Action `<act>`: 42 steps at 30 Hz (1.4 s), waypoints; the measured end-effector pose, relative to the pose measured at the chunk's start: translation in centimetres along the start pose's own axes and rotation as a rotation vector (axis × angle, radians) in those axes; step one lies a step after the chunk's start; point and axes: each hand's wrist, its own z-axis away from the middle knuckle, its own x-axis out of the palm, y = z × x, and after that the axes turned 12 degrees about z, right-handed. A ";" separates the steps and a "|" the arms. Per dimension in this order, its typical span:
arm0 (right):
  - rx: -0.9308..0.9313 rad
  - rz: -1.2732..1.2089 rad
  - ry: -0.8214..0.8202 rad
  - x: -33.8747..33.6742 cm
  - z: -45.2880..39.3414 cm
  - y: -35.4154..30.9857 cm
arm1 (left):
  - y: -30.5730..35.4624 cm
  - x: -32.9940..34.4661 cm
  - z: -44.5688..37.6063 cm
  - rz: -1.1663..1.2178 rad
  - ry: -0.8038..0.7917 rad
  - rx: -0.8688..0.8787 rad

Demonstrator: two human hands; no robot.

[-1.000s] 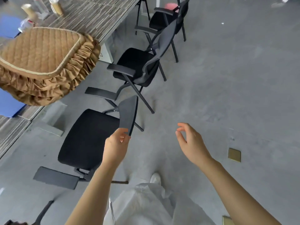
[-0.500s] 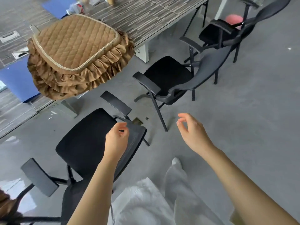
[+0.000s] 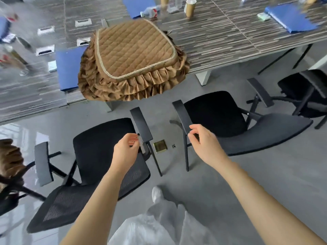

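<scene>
Above the near chair (image 3: 104, 142), left hand (image 3: 126, 149) and right hand (image 3: 203, 144) hover, fingers loosely curled, empty; next, probably grasp the far cushion (image 3: 134, 48).

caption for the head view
Left hand and right hand poised over black chairs, brown cushions stacked on the table beyond

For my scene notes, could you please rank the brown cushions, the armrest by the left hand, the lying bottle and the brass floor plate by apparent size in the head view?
1. brown cushions
2. armrest
3. lying bottle and brass floor plate look alike; the bottle is farther off, so unranked.
</scene>
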 end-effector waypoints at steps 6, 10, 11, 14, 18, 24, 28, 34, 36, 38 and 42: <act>-0.101 0.026 0.004 -1.7 -8.7 -2.3 | 3.1 -2.3 -8.1 0.029 0.066 -0.005; -0.117 -0.002 0.024 -3.0 -14.0 -4.4 | 5.3 -4.0 -13.7 0.050 0.078 0.011; -0.123 -0.004 0.028 -3.4 -15.6 -4.9 | 5.9 -4.4 -15.3 0.049 0.083 0.014; -0.113 -0.014 0.041 -4.7 -19.9 -6.3 | 8.1 -5.3 -19.3 0.037 0.101 0.031; -0.078 -0.046 0.014 -5.2 -26.0 -7.2 | 10.2 -5.7 -24.3 0.066 0.170 -0.038; -0.030 -0.028 -0.056 -5.2 -37.6 -6.8 | 10.3 -4.5 -31.6 0.067 0.209 -0.197; 0.023 -0.003 -0.112 -5.0 -45.5 -5.4 | 9.4 -4.2 -36.3 0.072 0.311 -0.302; 0.185 0.048 -0.195 -3.0 -54.3 -2.3 | 7.0 -4.4 -42.1 0.084 0.352 -0.433; 0.275 0.024 -0.227 -2.2 -56.1 -1.3 | 6.1 -4.6 -43.6 0.155 0.361 -0.489; 0.360 -0.041 -0.246 -1.7 -57.2 -0.8 | 6.4 -4.7 -44.6 0.268 0.408 -0.540; 0.436 -0.241 -0.275 -1.2 -58.8 -0.3 | 7.4 -4.3 -45.3 0.363 0.482 -0.610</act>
